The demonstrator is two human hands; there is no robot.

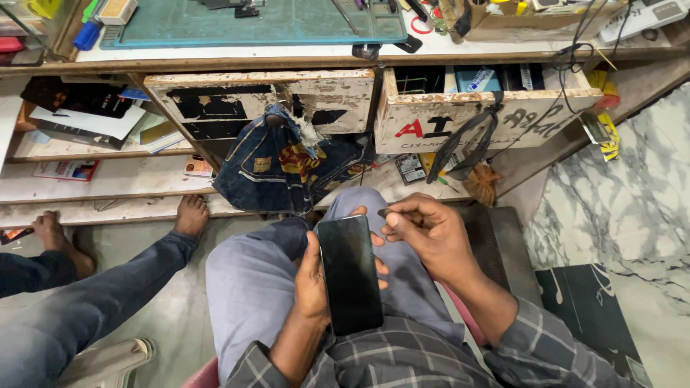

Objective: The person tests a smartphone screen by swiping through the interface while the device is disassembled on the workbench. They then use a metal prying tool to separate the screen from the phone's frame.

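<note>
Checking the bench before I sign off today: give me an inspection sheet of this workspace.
Surface: green cutting mat on the bench top.
Job's things: black phone, screen dark, over the lap.
Clutter: tools and small parts on the bench; papers on shelves; denim bag hanging.
Hands: left hand holds the phone; right hand pinches something small at its top edge.
Cables: black wires over the open drawer.
Surroundings: another person's legs; marble floor.

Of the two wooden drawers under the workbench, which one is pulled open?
The right drawer, with red and black painted marks on its front, is pulled open, showing boxes inside. The left drawer, with peeling paint and a dark cloth bag hanging on it, is less open.
</note>
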